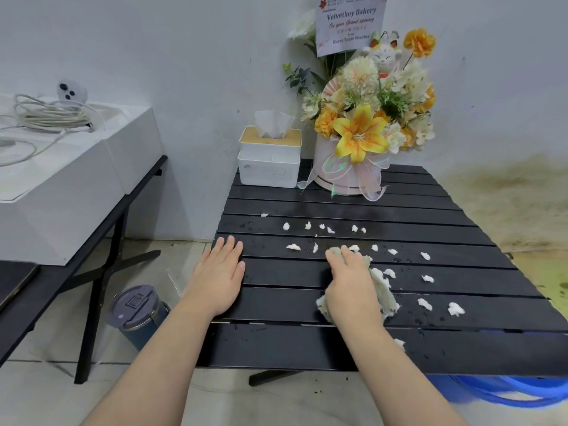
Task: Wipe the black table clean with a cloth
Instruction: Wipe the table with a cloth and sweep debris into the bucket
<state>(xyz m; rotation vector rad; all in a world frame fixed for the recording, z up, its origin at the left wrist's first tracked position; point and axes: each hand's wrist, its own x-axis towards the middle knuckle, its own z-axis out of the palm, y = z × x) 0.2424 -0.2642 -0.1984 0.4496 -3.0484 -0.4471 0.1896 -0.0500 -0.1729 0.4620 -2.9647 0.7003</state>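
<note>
The black slatted table point(307, 345) fills the middle and right of the view. Several white crumbs of tissue point(455, 309) and water drops lie scattered over its slats. My right hand point(353, 284) presses flat on a pale greenish cloth point(382, 287) near the table's middle, and the cloth sticks out to the right and below the palm. My left hand point(219, 272) lies flat on the table's left edge with fingers apart and holds nothing.
A white tissue box point(269, 158) and a flower arrangement point(365, 127) stand at the table's far end by the wall. To the left are white boxes with cables point(46, 118) on another table. A lidded tumbler point(136, 315) stands on the floor.
</note>
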